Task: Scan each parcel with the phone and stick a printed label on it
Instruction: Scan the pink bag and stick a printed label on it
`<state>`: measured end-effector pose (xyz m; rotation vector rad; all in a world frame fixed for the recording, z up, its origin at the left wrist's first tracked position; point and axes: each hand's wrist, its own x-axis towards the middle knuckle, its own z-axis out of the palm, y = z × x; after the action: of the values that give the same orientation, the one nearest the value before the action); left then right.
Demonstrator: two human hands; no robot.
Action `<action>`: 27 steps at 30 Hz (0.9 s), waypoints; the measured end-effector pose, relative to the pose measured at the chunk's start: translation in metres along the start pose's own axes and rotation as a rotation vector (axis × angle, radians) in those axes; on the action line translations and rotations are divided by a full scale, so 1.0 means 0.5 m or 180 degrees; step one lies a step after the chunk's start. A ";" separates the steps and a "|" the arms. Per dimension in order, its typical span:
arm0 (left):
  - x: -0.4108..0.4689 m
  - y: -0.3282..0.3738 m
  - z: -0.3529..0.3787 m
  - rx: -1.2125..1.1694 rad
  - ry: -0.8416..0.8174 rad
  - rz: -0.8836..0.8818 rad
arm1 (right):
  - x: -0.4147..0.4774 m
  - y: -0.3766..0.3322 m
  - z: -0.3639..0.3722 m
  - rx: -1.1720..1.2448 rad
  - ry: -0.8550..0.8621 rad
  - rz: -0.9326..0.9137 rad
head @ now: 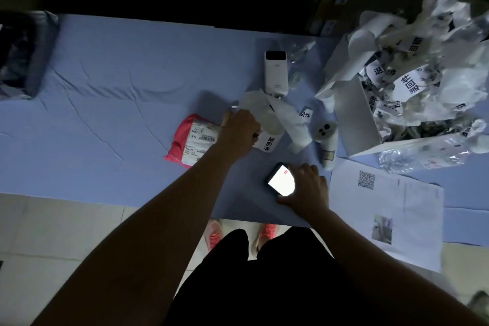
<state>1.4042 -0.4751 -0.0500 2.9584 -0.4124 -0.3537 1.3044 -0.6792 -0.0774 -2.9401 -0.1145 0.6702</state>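
**Desk** [111, 82]: covered in a wrinkled blue sheet. The near edge runs across just in front of the person's legs, and the far edge meets a dark recess. The blue cover runs unbroken from the parcel leftward to a dark bag [23, 53] at the left end.

**Parcel** [190, 140]: a pink mailer lying flat near mid-desk with its shipping slip facing up. Its right end goes under the left hand.

**Left hand** [239, 130]: knuckles up, fingers curled and pinching the end of a printed label [267, 143]. The label bears black characters and lies just right of the parcel.

**Backing strip** [285, 116]: pale and curling. It leads from the label up to the label printer [275, 71], a white upright block further back on the desk. A second label [305, 114] sits on the strip.

**Phone** [281, 180]: screen lit white, tilted, near the desk's front edge. The right hand [304, 188] grips it with the thumb along the near side and the fingers over the far corner.

**Handheld device** [326, 137]: white, lying between the strip and the carton.

**Carton** [357, 119]: open and heaped with crumpled label waste. It crowds the right end of the desk.

**Paper sheets** [383, 206]: printed with a square code. They overhang the front edge to the right of the phone.

**Floor** [66, 233]: pale tiles, with pink shoes [214, 233] under the desk edge.
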 end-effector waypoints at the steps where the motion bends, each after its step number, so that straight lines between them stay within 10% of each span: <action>1: -0.002 0.001 -0.002 -0.0076 0.0116 0.0001 | 0.001 0.000 -0.004 -0.0003 -0.0017 0.0018; 8: -0.014 0.013 -0.058 -0.0025 0.0271 0.0631 | 0.026 -0.056 -0.105 0.1540 0.1339 -0.0528; 27: -0.091 -0.082 -0.258 -0.1352 0.0762 0.0339 | 0.070 -0.094 -0.251 0.2067 0.0462 -0.1343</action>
<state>1.4042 -0.4104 0.0774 2.5131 -0.4041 -0.0603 1.3884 -0.6420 0.0263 -2.2286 -0.4030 0.3399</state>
